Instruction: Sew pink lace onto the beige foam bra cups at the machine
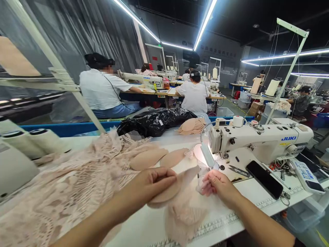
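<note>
My left hand (158,180) has its thumb and fingers closed on a beige oval pad (167,192), which hangs just below the fingertips. My right hand (218,185) pinches a thin sheer pink fabric (189,209), close to the sewing machine's lamp. This fabric spreads between both hands and drapes over the table's front; its edges are blurred. Further beige pads (149,158) lie beyond my left hand. A white sewing machine (259,137) stands behind and to the right of my right hand, with its small lamp (207,155) lit.
Pink lace fabric (84,175) is heaped across the left side. Right of the machine needle lie thread snips (239,171), a black phone (264,179) and a control panel (307,175). A black plastic bag (159,121) and stacked pads (191,126) sit behind. Co-workers sit further back.
</note>
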{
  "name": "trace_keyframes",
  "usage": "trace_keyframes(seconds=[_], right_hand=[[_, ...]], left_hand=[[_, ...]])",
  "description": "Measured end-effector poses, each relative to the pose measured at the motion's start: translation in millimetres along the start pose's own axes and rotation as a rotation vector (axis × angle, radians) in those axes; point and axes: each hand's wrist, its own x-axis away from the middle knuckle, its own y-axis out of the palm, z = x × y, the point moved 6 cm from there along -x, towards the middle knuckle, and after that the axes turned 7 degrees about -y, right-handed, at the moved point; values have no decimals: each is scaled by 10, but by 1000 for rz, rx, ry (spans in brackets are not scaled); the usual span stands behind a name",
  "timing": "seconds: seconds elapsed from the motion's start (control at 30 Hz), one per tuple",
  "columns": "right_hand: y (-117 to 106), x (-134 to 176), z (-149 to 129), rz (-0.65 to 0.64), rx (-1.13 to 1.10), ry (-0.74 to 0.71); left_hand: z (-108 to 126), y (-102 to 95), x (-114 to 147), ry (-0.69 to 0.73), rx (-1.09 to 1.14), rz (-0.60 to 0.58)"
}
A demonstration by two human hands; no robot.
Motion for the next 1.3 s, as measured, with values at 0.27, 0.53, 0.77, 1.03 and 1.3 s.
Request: trace_keyframes(seconds=[0.27, 0.53, 0.77, 1.03, 1.3], right_hand=[[92, 93, -192, -24, 171, -44], [338, 219, -767, -234, 425, -140], [465, 332, -1460, -94, 1086, -807], [417, 408, -868, -88, 1314, -1152], [-224, -37, -176, -477, 1398, -800]], left_hand=[[157, 543, 137, 112, -572, -239], [585, 914, 243, 268, -521, -758], [754, 650, 219, 543, -620, -409], [424, 670, 624, 1221, -1103, 38], [32, 1082, 83, 1053, -1242, -223]])
